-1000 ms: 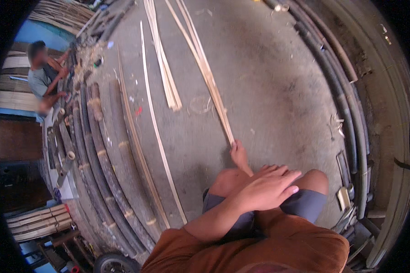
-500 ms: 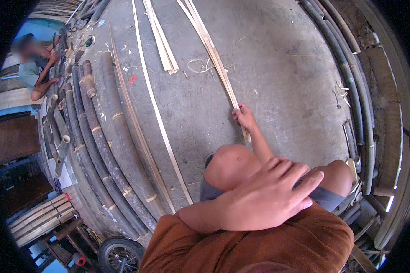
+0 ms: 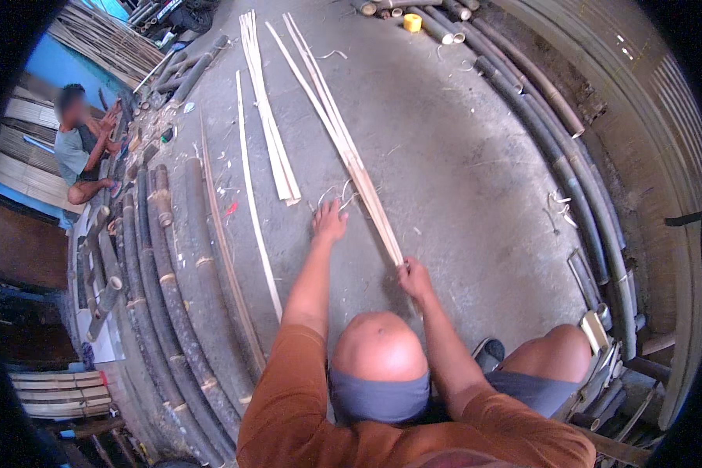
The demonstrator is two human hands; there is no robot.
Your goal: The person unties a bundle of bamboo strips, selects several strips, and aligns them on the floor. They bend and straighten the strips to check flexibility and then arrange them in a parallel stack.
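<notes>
A bundle of long pale bamboo strips [image 3: 359, 173] lies on the concrete floor, fanning apart at its far end. Its near end is held by my right hand [image 3: 415, 278], fingers closed around it. My left hand [image 3: 330, 224] reaches out over the floor with fingers stretched and holding nothing. Just beyond its fingertips are thin curled bamboo ties [image 3: 348, 195], partly passing by the bundle; whether I touch them is hard to see. A second bundle of pale strips [image 3: 267, 117] lies to the left, and beside it one single strip [image 3: 250, 171].
Dark bamboo poles [image 3: 168, 273] lie lengthwise on my left, and more poles [image 3: 558, 160] line the right wall. At the far left a person [image 3: 74, 152] sits working. A yellow roll-shaped object [image 3: 412, 23] stands far off. My bent knees rise close before me.
My left arm has swung from across my chest out to the floor near the ties. My right hand still grips the strips. The view has tilted up, showing more of the far floor.
</notes>
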